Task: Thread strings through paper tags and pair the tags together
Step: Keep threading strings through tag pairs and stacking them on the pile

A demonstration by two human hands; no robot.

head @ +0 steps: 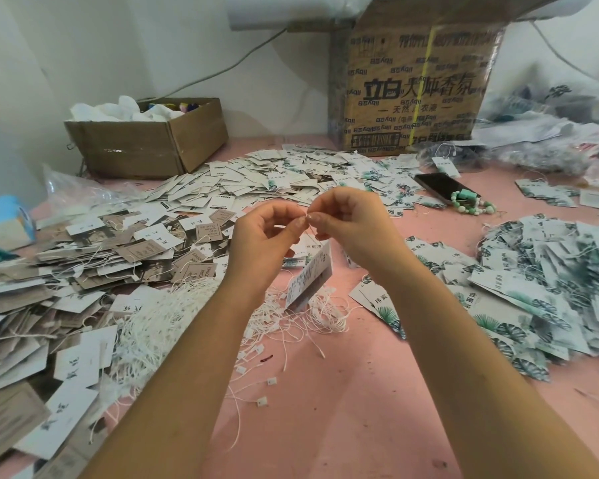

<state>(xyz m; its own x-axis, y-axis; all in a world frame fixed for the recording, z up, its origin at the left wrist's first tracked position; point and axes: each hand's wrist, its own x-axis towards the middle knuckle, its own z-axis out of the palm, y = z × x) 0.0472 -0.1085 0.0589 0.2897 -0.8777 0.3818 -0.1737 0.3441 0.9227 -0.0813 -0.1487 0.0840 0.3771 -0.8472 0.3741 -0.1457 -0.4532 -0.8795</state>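
Both hands up over middle of worktop (325, 426). Left hand (267, 236) and right hand (346, 223) meet tip to tip, fingers curled tight, pinching thin white string (312, 231) between them. Tags (310, 278) dangle off string just under right hand, clear of worktop. Loose strings (291, 319) heaped right below. Brown tag pile (83, 264) toward left edge, leafy green pile (550, 281) toward right edge. Phone (440, 186), bead bracelet (471, 205) further back on right.
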